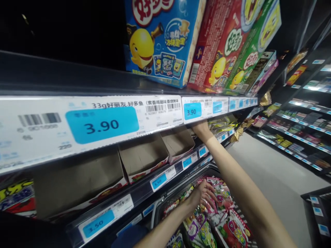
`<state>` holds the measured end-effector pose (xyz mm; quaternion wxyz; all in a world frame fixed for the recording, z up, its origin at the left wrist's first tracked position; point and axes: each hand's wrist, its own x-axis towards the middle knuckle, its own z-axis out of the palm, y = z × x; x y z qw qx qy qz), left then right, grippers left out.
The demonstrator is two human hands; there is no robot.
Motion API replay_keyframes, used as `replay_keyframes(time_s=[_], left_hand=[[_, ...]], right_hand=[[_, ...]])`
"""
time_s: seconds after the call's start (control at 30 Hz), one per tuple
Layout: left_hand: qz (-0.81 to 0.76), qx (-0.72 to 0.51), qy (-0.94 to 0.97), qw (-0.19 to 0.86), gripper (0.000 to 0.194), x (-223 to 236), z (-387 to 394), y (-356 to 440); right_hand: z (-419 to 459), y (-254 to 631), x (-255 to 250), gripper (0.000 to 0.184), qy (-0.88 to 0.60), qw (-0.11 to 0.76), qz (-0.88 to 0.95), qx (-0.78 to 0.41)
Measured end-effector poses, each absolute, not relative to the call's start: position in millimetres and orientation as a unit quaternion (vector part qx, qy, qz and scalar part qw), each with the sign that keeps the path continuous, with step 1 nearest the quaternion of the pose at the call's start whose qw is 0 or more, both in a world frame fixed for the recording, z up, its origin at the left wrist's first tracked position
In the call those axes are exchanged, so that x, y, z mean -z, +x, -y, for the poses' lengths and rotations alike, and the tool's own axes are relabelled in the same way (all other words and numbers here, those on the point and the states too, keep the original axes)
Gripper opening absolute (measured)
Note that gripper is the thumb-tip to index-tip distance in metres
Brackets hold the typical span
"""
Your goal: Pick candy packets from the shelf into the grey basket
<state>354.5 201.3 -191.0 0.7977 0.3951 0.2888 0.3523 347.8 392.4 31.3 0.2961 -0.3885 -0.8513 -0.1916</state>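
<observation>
My left hand (203, 194) lies over the shopping basket (155, 213), its fingers spread above colourful candy bags (234, 229) and touching or nearly touching them. Higher up, my right hand (201, 129) reaches in under the upper shelf, to the right of an open cardboard display box (179, 141). Its fingers are hidden behind the price-label strip, so what they touch does not show. Close to that hand, on its right, are yellow-green packets (222, 124) on the lower shelf. Another cardboard box (143, 153) stands further left, with its bare inside showing.
Blue (160, 44), red (219, 44) and green (254, 44) snack boxes stand on the upper shelf above a price-label strip (108, 127). The lower shelf's labelled edge (162, 179) runs beside the basket. Across the grey floor (269, 175) stand stocked shelves (297, 134).
</observation>
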Motion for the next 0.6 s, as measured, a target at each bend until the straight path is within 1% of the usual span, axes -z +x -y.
replay_keyframes(time_s=[0.13, 0.23, 0.27, 0.43, 0.5, 0.6], left_hand=[[-0.285, -0.355, 0.41, 0.79, 0.078, 192.6, -199.5, 355.5], [-0.291, -0.344, 0.426, 0.785, 0.081, 191.3, -199.2, 355.6], [-0.293, -0.341, 0.431, 0.782, 0.083, 190.5, -199.0, 355.6], [-0.301, -0.315, 0.452, 0.778, 0.086, 182.0, -195.1, 353.9], [-0.301, -0.311, 0.461, 0.775, 0.086, 178.0, -192.7, 352.7], [-0.296, -0.302, 0.471, 0.774, 0.081, 175.8, -191.1, 352.1]], right_hand=[[-394.2, 348.2, -29.7, 0.02, -0.403, 0.313, 0.85, 0.132], [-392.8, 346.0, -29.4, 0.012, -0.392, 0.321, 0.857, 0.094], [-391.4, 344.6, -29.5, 0.012, -0.386, 0.322, 0.861, 0.082], [-382.8, 337.5, -30.4, 0.028, -0.365, 0.329, 0.87, 0.035], [-381.2, 337.0, -29.6, 0.031, -0.362, 0.334, 0.87, 0.023], [-381.3, 339.6, -26.1, 0.031, -0.36, 0.343, 0.868, 0.013]])
